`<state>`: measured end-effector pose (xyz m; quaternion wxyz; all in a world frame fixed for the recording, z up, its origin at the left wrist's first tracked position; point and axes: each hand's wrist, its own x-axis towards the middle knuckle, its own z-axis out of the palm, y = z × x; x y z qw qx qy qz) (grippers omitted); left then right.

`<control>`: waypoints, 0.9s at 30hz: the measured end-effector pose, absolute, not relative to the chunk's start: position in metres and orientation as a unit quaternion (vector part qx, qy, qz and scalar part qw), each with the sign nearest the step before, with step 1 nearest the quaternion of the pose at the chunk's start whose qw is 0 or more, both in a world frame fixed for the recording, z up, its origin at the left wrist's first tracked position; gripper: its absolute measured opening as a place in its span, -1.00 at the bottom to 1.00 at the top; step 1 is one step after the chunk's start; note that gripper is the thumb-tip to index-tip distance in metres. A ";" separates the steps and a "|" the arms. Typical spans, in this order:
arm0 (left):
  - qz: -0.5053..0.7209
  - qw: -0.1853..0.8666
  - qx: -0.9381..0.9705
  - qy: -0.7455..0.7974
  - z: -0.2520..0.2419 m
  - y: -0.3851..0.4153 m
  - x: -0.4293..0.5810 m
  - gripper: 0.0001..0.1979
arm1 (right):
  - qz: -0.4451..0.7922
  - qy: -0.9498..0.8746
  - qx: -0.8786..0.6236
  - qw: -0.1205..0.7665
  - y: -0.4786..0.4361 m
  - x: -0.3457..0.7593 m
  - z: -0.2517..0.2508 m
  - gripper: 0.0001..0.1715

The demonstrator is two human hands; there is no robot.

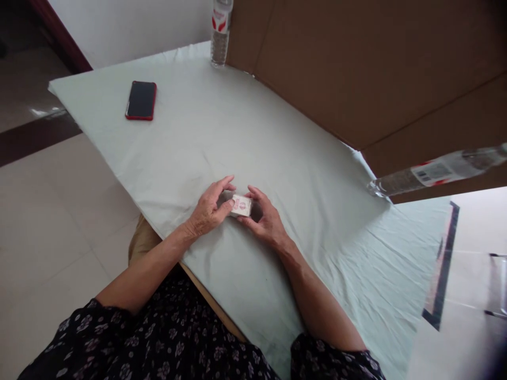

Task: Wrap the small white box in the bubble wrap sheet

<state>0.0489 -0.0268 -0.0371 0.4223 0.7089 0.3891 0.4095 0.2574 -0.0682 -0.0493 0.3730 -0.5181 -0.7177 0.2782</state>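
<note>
A small deck of playing cards, pale with a red mark on top, rests on the pale green cloth near the table's front edge. My left hand curls round its left end, thumb and fingers pressed to the sides. From the other side, my right hand grips its right end with bent fingers. Both hands hold the deck just above or on the cloth.
A red-cased phone lies face up at the far left. One plastic water bottle stands at the back, another at the right, both against a large brown cardboard sheet. Tiled floor lies beyond the table's left edge.
</note>
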 end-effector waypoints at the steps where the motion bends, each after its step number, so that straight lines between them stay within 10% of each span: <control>1: 0.410 0.428 0.705 0.389 -0.037 -0.027 0.049 -0.40 | 0.282 -0.721 -0.517 0.366 -0.069 0.258 -0.048 -0.07; 5: 0.419 0.459 0.682 0.387 -0.039 -0.026 0.051 -0.40 | 0.267 -0.736 -0.512 0.353 -0.070 0.265 -0.037 -0.12; 12: 0.431 0.490 0.635 0.414 -0.045 -0.024 0.050 -0.45 | 0.081 -0.780 -0.514 0.349 -0.072 0.267 -0.010 -0.83; 27: 0.400 0.434 0.702 0.399 -0.041 -0.025 0.052 -0.42 | -0.115 -0.857 -0.474 0.167 -0.057 0.242 0.007 -0.77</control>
